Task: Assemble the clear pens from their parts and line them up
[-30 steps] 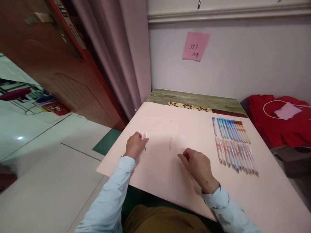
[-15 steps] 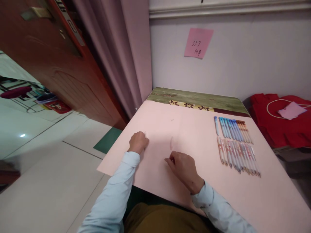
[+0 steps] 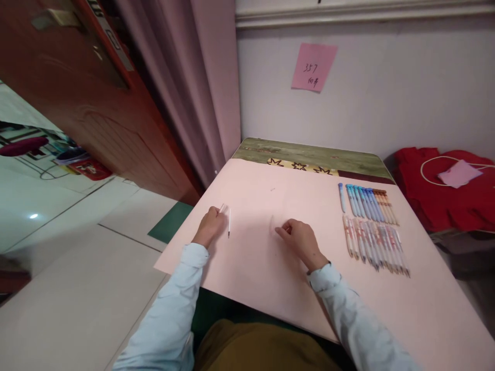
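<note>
My left hand (image 3: pixel 211 224) is closed on a clear tube like a pen barrel (image 3: pixel 223 208), whose end shows past the fingers. Just to its right, a thin white pen refill (image 3: pixel 229 224) with a dark tip lies on the pink table covering. My right hand (image 3: pixel 299 237) hovers low over the table with thumb and fingertips pinched; whatever is between them is too small to make out. By its fingertips lies a faint, see-through curved piece (image 3: pixel 271 225). A tiny bit (image 3: pixel 273 189) lies farther back.
To the right are a row of blue and brown pens (image 3: pixel 365 201) and a row of clear-barrelled pens (image 3: pixel 377 245). A red cloth (image 3: pixel 417 190) with a pink paper is beyond the table's right edge. A wooden door (image 3: pixel 127 118) and curtain (image 3: pixel 193 77) flank the left.
My left hand has shifted left, and the refill now lies exposed beside it. The right hand has moved forward, up to the see-through piece.
</note>
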The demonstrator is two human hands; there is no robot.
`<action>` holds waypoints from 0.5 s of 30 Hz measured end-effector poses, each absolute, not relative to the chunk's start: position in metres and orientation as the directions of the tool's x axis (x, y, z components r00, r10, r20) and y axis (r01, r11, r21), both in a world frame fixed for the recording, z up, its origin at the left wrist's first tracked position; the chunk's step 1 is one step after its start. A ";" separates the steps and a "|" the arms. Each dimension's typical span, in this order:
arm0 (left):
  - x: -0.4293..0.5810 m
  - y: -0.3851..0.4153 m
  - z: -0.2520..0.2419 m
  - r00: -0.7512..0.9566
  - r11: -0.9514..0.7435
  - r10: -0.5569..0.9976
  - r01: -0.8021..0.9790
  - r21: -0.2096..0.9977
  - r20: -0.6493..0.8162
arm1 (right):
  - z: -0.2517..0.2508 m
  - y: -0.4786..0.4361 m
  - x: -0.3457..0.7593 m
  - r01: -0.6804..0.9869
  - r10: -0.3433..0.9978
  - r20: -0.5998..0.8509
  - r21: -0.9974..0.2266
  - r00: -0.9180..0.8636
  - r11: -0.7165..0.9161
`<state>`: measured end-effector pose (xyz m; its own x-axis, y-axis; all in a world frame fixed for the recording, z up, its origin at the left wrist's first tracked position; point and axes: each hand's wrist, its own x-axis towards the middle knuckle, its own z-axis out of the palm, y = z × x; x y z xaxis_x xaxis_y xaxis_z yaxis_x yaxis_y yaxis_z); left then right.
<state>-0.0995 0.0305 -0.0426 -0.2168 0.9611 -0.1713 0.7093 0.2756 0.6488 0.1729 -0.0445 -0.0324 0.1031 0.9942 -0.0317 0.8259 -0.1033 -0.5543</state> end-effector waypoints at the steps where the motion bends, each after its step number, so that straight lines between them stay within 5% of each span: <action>1: -0.096 0.032 -0.041 -0.198 0.262 0.964 0.796 0.546 -0.175 | -0.034 -0.040 0.169 0.824 0.991 -0.047 -0.552 0.122 -0.127; 4: -0.086 0.035 -0.035 -0.149 0.229 0.959 0.911 0.342 -0.243 | -0.037 -0.027 0.153 0.859 0.983 -0.081 -0.478 0.163 -0.182; 8: -0.077 0.037 -0.029 -0.159 0.258 0.941 0.909 0.328 -0.297 | -0.038 -0.021 0.144 0.883 0.987 -0.084 -0.441 0.135 -0.158; 15: -0.069 0.041 -0.019 -0.163 0.250 0.947 0.916 0.313 -0.278 | -0.048 -0.050 0.185 0.575 0.989 -0.094 -0.805 0.117 -0.145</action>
